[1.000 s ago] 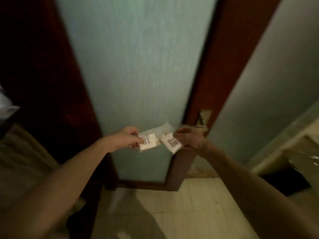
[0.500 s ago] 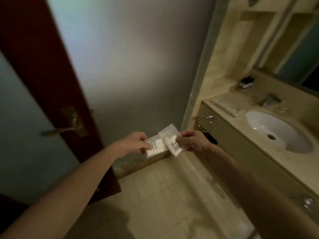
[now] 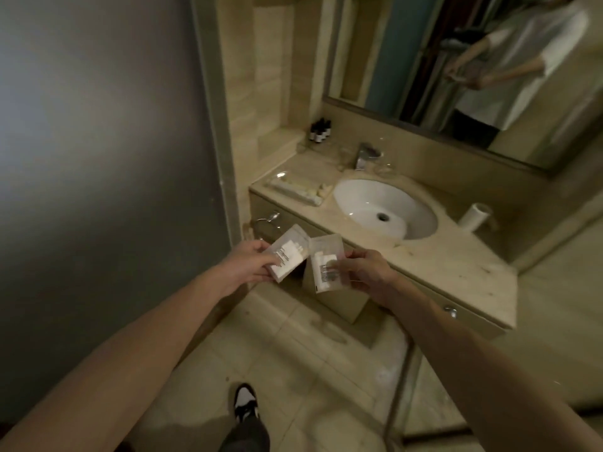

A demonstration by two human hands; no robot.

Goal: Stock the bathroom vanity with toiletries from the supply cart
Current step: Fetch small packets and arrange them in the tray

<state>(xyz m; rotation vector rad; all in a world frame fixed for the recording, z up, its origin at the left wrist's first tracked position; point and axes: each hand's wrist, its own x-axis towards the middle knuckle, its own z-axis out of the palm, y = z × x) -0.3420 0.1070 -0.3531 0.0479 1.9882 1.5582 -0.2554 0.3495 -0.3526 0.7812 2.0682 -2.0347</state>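
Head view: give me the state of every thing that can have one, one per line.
Left grip, pinching the left packet, clear of the counter.
Right grip, pinching the right packet, clear of the counter.
Sink, empty, no water running.
Dark bottles, upright, capped.
Paper roll, lying on its side.

Print on left packet and right packet was too blurred to read. Labels on bottles were too small. Tray contents on desk were indistinct. Mirror ran off top, right edges.
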